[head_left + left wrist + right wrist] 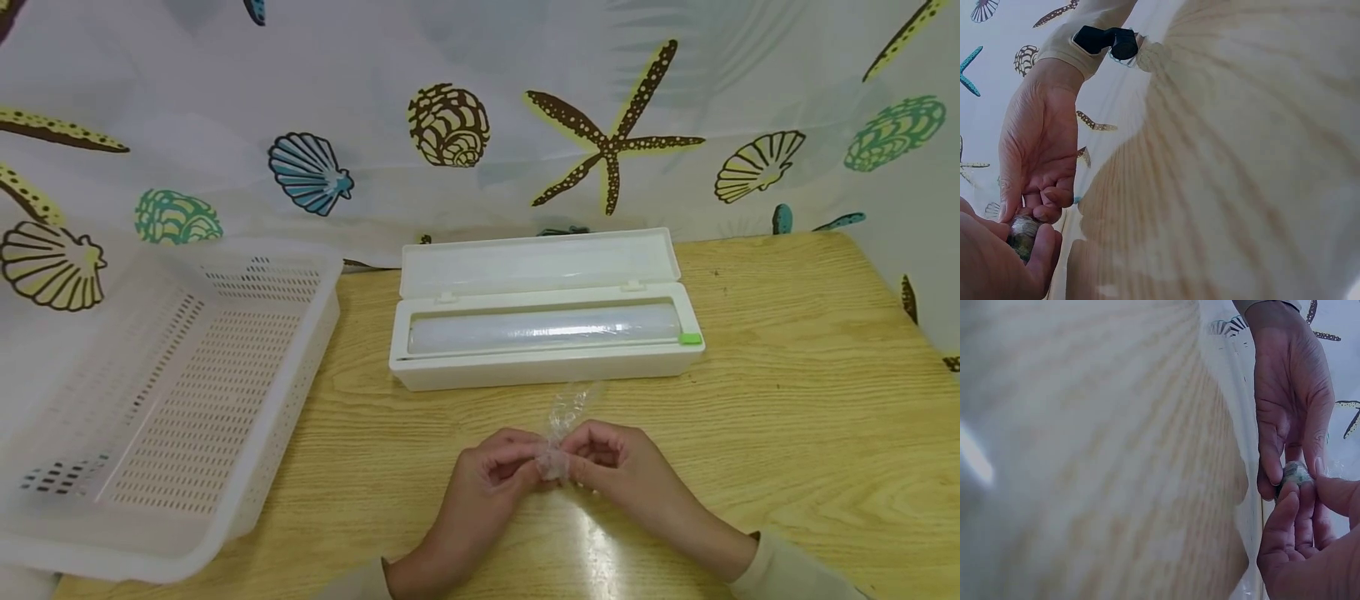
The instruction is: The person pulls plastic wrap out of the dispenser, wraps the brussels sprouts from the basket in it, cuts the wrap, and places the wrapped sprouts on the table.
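Over the table, both hands meet at a small round bundle of clear plastic wrap (555, 465), with a loose crinkled tail of film (568, 408) sticking out on the far side. My left hand (491, 483) pinches the bundle from the left. From the right, my right hand (630, 471) grips it between thumb and fingers. Something dark and greenish shows through the film of the wrapped bundle (1022, 236) in the left wrist view. In the right wrist view the bundle (1295, 474) is partly hidden by the fingertips; what is inside cannot be told.
Just beyond the hands stands a white plastic wrap dispenser box (540, 367), lid raised, with a roll of film (543, 327) inside and a green slider (690, 338) at its right end. A white perforated basket (262, 450) sits at the left. Behind hangs a shell-patterned cloth (510, 50).
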`<state>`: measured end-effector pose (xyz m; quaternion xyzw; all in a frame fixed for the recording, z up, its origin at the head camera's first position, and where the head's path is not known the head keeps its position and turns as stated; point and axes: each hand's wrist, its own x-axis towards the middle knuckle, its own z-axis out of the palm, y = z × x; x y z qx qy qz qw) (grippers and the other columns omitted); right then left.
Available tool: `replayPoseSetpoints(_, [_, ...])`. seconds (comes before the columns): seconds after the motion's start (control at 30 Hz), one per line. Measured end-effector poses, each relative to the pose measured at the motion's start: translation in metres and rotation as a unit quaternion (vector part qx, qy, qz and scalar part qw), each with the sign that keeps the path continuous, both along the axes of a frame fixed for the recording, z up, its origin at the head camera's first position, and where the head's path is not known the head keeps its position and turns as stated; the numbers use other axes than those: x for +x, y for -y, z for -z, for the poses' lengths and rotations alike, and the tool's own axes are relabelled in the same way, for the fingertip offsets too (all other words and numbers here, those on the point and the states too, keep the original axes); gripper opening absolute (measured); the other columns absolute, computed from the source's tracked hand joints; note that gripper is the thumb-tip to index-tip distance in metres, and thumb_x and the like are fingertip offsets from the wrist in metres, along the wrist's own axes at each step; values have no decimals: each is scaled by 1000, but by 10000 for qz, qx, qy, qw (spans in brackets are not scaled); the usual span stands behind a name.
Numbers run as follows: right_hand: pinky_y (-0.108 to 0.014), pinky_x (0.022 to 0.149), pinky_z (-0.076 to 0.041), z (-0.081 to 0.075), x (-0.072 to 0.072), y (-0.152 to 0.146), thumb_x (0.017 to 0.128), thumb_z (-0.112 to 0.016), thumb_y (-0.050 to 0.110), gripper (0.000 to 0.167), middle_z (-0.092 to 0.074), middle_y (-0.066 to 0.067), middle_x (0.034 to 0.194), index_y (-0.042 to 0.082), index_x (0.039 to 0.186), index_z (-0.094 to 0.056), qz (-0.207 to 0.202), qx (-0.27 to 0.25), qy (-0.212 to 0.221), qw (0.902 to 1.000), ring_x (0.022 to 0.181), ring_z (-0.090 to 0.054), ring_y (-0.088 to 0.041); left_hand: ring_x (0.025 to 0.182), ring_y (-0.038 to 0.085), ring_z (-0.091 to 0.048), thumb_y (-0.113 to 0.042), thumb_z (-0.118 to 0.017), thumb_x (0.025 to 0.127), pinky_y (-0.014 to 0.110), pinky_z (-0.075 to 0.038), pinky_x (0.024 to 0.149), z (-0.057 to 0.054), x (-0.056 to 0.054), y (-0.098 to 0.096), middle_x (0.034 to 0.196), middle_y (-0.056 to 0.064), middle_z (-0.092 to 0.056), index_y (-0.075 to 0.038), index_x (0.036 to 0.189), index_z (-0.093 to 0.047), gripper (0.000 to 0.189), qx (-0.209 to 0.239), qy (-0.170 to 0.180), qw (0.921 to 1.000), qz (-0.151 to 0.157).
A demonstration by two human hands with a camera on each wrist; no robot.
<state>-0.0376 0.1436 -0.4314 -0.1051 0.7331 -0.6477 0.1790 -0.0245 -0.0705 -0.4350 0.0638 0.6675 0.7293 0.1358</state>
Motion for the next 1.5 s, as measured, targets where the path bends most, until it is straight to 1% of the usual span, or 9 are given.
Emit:
replayPoseSetpoints(0.23, [-25,69,-56,1,2,0,106,-75,16,15,-73,-8,92,1,105,-73,-70,-92,-120,9999,80,-69,-18,112,23,-72,4,-77,100,37,-62,96,2,1,2,117,19,-74,8,112,-80,14,-192,-400,9988,-205])
replayPoseSetpoints(0.33, [-25,68,-56,2,2,0,106,-75,14,15,-70,-9,91,-1,106,-72,-87,-179,-134,9997,79,-67,-17,110,25,-74,3,-79,98,38,-63,96,1,2,3,114,18,-75,6,110,-82,12,-108,-422,9987,-270])
replayPoseSetpoints(0.47, [-26,71,-58,3,3,0,106,-75,14,16,-68,-10,96,-1,107,-71,-59,-158,-135,9998,83,-67,-18,106,27,-77,5,-79,98,37,-63,94,-1,2,3,119,21,-75,7,118,-78,20,95,-88,9996,-248])
replayPoseSetpoints(0.67, [-26,72,-56,2,4,1,106,-75,15,17,-68,-9,97,-1,107,-70,-11,-70,-120,9999,84,-67,-18,105,25,-77,5,-78,98,30,-63,92,-4,2,3,128,21,-72,7,134,-69,37,-19,457,9983,-371])
replayPoseSetpoints(0.87, [-26,73,-56,1,4,1,106,-76,17,19,-70,-8,96,-1,106,-69,33,15,-30,10000,85,-69,-20,109,31,-77,2,-79,99,32,-61,95,-4,2,3,117,23,-76,12,129,-71,32,-77,482,9985,-255])
replayPoseSetpoints(1.2, [-27,81,-60,1,4,2,104,-79,16,26,-71,-12,101,-3,113,-63,-10,-216,281,9994,93,-72,-24,108,28,-76,-1,-84,96,33,-61,97,-5,1,8,118,19,-77,7,127,-74,33,-143,478,9987,-59])
replayPoseSetpoints(1.33, [-29,85,-62,1,4,3,103,-80,15,36,-70,-14,108,-6,123,-58,122,-304,409,9986,100,-71,-26,95,29,-79,-4,-85,96,34,-65,88,-7,2,9,109,18,-79,2,128,-76,34,-258,528,9983,-34])
replayPoseSetpoints(1.43, [-29,87,-62,1,4,3,103,-79,16,38,-70,-14,110,-7,126,-59,165,-334,450,9983,101,-71,-26,88,30,-80,-1,-84,97,37,-66,84,-7,2,10,103,21,-79,2,129,-76,34,-126,637,9979,16])
replayPoseSetpoints(1.5, [-30,87,-62,1,4,3,104,-79,17,35,-72,-14,109,-6,125,-62,137,-317,382,9987,99,-72,-25,87,30,-80,2,-82,97,38,-66,85,-7,2,11,102,24,-79,6,130,-74,34,54,676,9977,60])
